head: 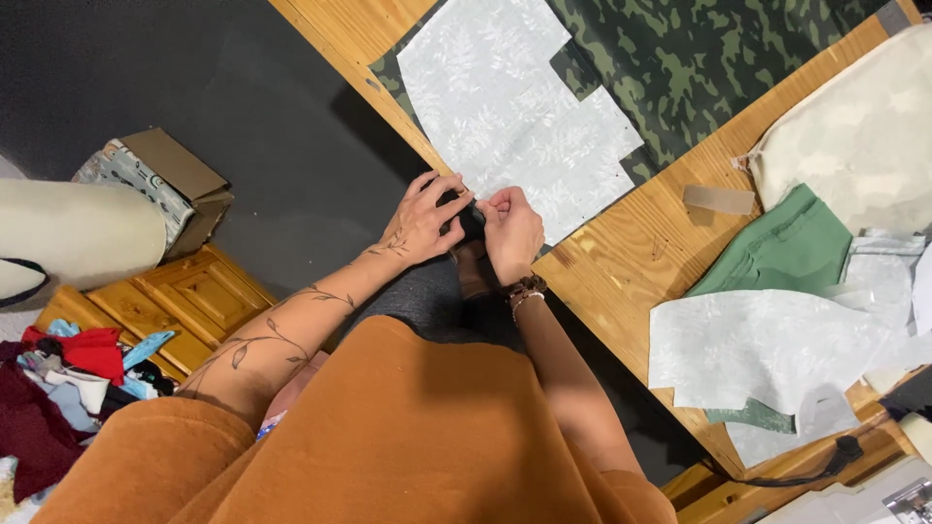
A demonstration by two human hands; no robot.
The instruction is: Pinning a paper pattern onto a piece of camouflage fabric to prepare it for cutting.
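Both hands at the table's (621,281) near edge: left hand (422,221) and right hand (512,233) pinch the pale leaf-print fabric piece's (515,116) corner. Camouflage cloth (699,58) lies under it.

Open cardboard box (184,184) — floor, left.

pale leaf-print cloth (519,126): matt, thin | camouflage fabric (699,58): matt | table (621,272): bare grainy wood

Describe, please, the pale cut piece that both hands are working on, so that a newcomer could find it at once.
Start at the wooden table and its camouflage fabric. On that fabric lies the pale leaf-patterned piece, its near edge pinched by the left hand and right hand. Similar pale pieces lie untouched further right.
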